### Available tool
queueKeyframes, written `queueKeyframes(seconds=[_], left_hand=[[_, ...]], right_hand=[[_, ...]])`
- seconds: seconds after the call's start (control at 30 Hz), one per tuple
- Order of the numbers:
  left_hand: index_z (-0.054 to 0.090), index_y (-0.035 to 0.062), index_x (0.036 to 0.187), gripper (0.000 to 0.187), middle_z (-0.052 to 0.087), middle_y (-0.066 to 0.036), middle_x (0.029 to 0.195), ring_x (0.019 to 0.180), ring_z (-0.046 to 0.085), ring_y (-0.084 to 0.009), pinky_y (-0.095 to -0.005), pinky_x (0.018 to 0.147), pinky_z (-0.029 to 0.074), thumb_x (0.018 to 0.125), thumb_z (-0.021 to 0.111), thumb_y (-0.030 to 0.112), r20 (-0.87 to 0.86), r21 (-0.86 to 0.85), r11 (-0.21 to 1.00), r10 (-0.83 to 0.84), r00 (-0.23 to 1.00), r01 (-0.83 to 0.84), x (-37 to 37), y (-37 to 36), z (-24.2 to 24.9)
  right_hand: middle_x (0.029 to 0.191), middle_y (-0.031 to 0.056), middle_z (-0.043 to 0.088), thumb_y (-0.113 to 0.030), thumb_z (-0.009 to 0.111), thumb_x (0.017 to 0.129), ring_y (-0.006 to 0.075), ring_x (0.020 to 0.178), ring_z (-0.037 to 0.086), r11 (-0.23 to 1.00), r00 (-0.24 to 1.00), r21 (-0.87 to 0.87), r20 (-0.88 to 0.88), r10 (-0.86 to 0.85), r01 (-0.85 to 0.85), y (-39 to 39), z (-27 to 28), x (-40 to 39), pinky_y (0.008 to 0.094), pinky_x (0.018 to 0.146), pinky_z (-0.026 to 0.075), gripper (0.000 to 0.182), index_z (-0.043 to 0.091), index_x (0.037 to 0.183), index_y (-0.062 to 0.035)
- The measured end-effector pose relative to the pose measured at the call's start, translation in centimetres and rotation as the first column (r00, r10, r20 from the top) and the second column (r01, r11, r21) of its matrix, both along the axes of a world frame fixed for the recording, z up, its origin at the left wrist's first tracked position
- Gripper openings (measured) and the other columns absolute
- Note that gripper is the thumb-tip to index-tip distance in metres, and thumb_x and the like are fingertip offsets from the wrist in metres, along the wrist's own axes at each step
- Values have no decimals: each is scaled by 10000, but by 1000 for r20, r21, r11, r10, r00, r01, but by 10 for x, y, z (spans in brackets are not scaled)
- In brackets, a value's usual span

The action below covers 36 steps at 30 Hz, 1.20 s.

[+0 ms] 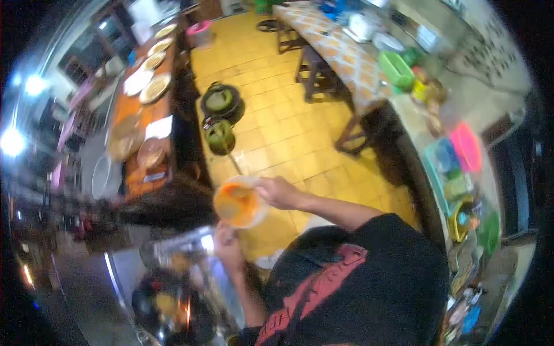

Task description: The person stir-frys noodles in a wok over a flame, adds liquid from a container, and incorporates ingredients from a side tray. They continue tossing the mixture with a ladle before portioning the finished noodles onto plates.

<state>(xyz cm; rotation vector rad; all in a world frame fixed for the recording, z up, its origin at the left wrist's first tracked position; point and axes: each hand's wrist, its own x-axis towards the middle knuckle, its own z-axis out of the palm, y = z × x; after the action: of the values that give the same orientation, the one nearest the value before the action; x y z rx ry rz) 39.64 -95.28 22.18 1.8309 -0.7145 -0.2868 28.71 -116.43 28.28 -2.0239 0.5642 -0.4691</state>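
A pale bowl (pixel 254 218) with orange residue or food inside is tilted so that its inside faces me. My right hand (pixel 280 193) is closed on its right rim. At the lower rim my left hand (pixel 228 241) is closed too, its fingers against the bowl; some of them are blurred. Below and left of my left hand, a dark pan (pixel 144 300) on the stove holds something yellowish, with an orange glow beside it.
Plates of food (pixel 156 88) line the orange table (pixel 124 109) at left. Two green gas cylinders (pixel 220 138) stand on the yellow tiled floor (pixel 277 124). On the right, a counter carries a pink basin (pixel 465 147) and a green basket (pixel 396 69).
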Motion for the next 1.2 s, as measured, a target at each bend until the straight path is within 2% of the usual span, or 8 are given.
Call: queueKeyframes(seconds=[0.17, 0.33, 0.53, 0.6, 0.7, 0.83, 1.03, 1.2], left_hand=[[235, 87, 1382, 723, 323, -148, 1392, 1026, 549, -250, -354, 863, 468, 797, 658, 132, -402, 24, 935, -315, 860, 354, -38, -118, 6], [482, 89, 1161, 340, 573, -107, 1094, 920, 604, -259, -334, 631, 526, 888, 549, 280, -792, 97, 980, 181, 583, -173, 5, -45, -139], [327, -9, 1303, 702, 422, -150, 1287, 1138, 442, -259, -363, 985, 367, 855, 455, 515, -935, 77, 242, 354, 14, -967, 46, 141, -158], [312, 4, 1278, 721, 475, -152, 1093, 948, 485, -264, -404, 848, 430, 817, 490, 529, -925, -195, 432, 218, 312, -881, 51, 190, -148], [137, 21, 1388, 935, 377, -198, 1254, 1117, 421, -315, -434, 972, 354, 777, 492, 633, -944, -58, 27, 323, 63, -998, 64, 186, -83], [-6, -23, 1391, 1122, 258, -236, 1347, 1224, 327, -347, -430, 1036, 265, 716, 466, 739, -926, -85, 17, 368, 85, -996, 77, 174, -43], [385, 58, 1214, 714, 445, -163, 1111, 954, 454, -312, -434, 703, 462, 751, 586, 563, -964, -247, 1, -100, 246, -969, 131, 215, -50], [499, -30, 1124, 372, 587, -100, 903, 772, 578, -201, -329, 662, 498, 801, 611, 118, -126, -9, 746, 660, 741, -666, 110, 211, -34]], right_hand=[[820, 183, 629, -183, 484, 839, 321, 770, 616, 824, 813, -114, -133, -567, 555, -129, -51, -164, 420, 698, 469, 242, 598, 963, -9], [679, 184, 587, -154, 474, 815, 334, 633, 583, 370, 312, -695, -215, -925, 617, -267, -78, -387, 461, 560, 443, 175, 570, 769, -16], [858, 157, 612, -171, 514, 799, 348, 752, 574, 534, 328, -737, -426, -843, 415, -343, -81, -495, 443, 609, 457, 172, 612, 894, -68], [880, 161, 608, -175, 517, 801, 349, 778, 568, 565, 378, -717, -430, -820, 409, -360, -84, -490, 440, 632, 454, 181, 603, 919, -67], [913, 166, 601, -179, 523, 804, 351, 817, 559, 602, 398, -706, -464, -791, 374, -370, -94, -462, 436, 666, 449, 201, 590, 957, -67], [957, 173, 592, -186, 530, 808, 354, 869, 548, 617, 394, -692, -484, -781, 373, -368, -99, -454, 430, 712, 444, 236, 572, 1007, -67], [1022, 184, 578, -195, 541, 814, 358, 948, 530, 607, 419, -646, -444, -792, 462, -328, -96, -484, 421, 781, 435, 298, 545, 1082, -66], [1077, 194, 567, -203, 550, 819, 361, 1013, 515, 445, 307, -599, -323, -895, 666, -229, -79, -536, 414, 838, 428, 355, 523, 1145, -66]])
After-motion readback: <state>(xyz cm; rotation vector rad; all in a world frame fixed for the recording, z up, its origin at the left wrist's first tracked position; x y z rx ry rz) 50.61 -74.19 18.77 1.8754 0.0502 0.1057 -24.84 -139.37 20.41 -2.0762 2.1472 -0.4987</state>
